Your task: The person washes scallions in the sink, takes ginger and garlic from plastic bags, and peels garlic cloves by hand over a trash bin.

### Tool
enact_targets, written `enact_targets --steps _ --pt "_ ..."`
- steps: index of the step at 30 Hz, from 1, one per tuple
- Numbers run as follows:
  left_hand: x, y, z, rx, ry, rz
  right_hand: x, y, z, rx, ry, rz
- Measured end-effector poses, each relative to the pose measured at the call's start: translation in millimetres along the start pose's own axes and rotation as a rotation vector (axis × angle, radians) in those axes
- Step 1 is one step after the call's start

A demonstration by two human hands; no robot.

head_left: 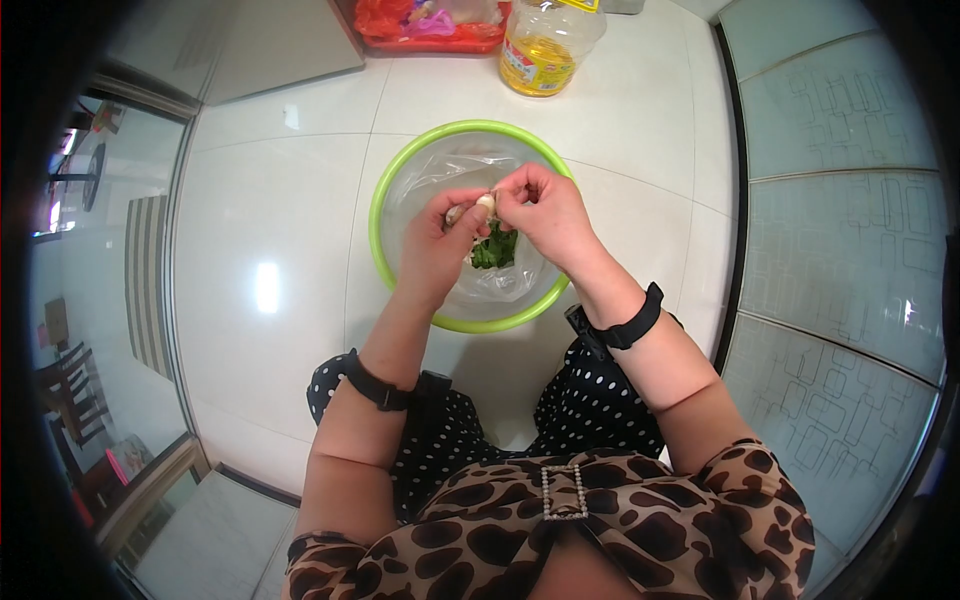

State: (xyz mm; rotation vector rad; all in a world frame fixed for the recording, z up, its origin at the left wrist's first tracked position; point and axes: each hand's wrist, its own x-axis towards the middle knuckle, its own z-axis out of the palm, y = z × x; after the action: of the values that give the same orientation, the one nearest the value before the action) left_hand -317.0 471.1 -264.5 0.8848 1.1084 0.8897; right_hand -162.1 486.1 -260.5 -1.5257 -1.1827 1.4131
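Observation:
Above a green-rimmed basin (383,255) both of my hands meet, fingertips close together. My left hand (447,235) is closed on a small whitish piece that looks like a garlic clove (486,203). Another pale bit shows between its fingers. Thumb and forefinger of my right hand (540,208) are pinched at the clove's right side; what they grip is too small to make out. A clear plastic bag (500,285) lines the basin, and green leaves (494,250) lie in it below my hands.
An oil bottle (540,62) with yellow oil stands on the tiled floor beyond the basin. Left of it is a red tray (430,45) with plastic bags. Frosted cabinet panels (840,240) line the right side; a glass door (150,280) is at the left.

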Motion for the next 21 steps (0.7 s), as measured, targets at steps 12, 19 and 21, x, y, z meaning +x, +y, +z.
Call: enact_targets --steps 12,19,21 --pt "3 0 -5 -0.483 -0.001 -0.063 -3 -7 1 0.26 -0.017 0.016" --pt "5 -1 -2 -0.255 0.083 0.029 -7 -15 5 0.212 -0.062 0.147" --pt "4 -2 -2 -0.214 0.077 0.034 -6 -13 6 0.235 -0.046 0.158"
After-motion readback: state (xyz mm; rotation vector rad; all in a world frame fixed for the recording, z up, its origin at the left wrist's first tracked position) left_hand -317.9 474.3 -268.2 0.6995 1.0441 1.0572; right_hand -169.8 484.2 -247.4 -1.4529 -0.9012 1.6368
